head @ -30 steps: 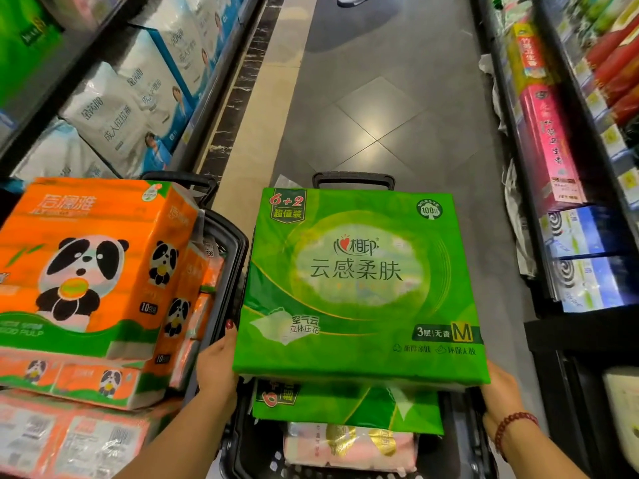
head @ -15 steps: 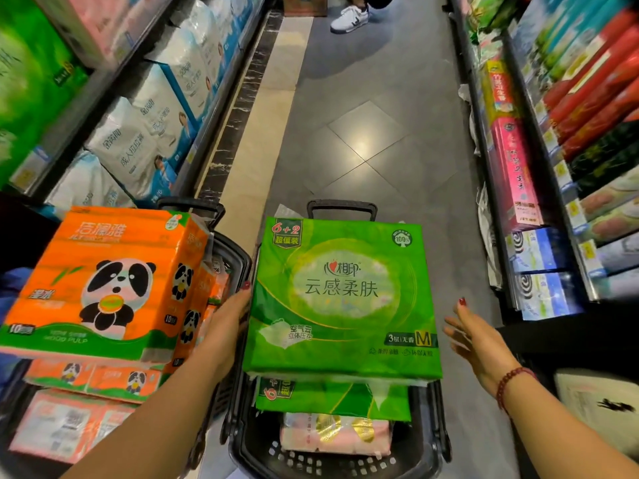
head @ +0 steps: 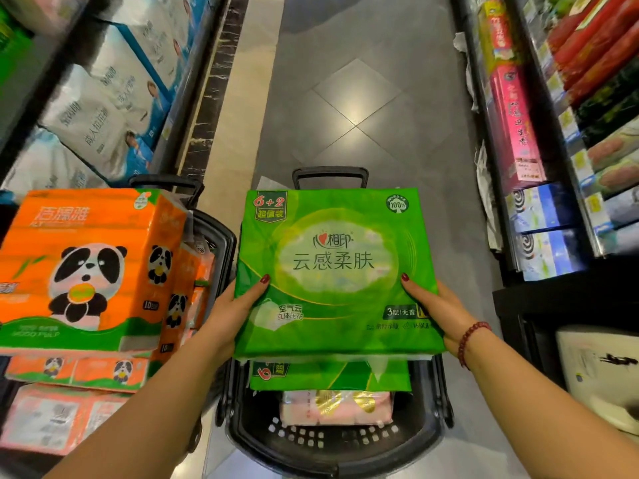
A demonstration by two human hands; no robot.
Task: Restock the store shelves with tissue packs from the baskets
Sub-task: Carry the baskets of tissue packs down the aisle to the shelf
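**Item 1, green tissue pack (head: 332, 271).** Flat, squarish multipack in glossy, slightly crinkled green plastic film. A pale oval panel in the middle carries dark Chinese lettering. There is a "6+2" badge at the far left corner and a round "100%" mark at the far right. It is held level, face up, directly above the right-hand basket and clear of what lies inside.

**Item 2, left hand (head: 235, 316).** Clamped on the pack's left edge, with the thumb flat on the top face. The fingers underneath are hidden. The nail is dark red.

**Item 3, right hand (head: 439, 312).** Clamped on the right edge in the same way, thumb on top. A red bead bracelet (head: 470, 340) is on the wrist.

**Item 4, black basket (head: 332, 440).** Hard plastic with rounded corners and a perforated wall, standing on the grey tiled floor (head: 363, 108).
- A second green pack (head: 328, 376) of the same design lies flat on top.
- A pink pack (head: 335, 406) with gold print lies beneath it.

**Item 5, left basket (head: 218, 233).** Dark plastic and largely covered. It is heaped with orange panda packs (head: 86, 267), block-shaped in shiny film with a green band at the base. Smaller orange packs and pale pink ones are stacked below.

**Item 6, left shelf.** Soft white-and-blue bags (head: 103, 108), bulky and pillow-like.

**Item 7, right shelf.** Long pink boxes (head: 515, 122) stand above blue boxes with a coil print (head: 543, 209).
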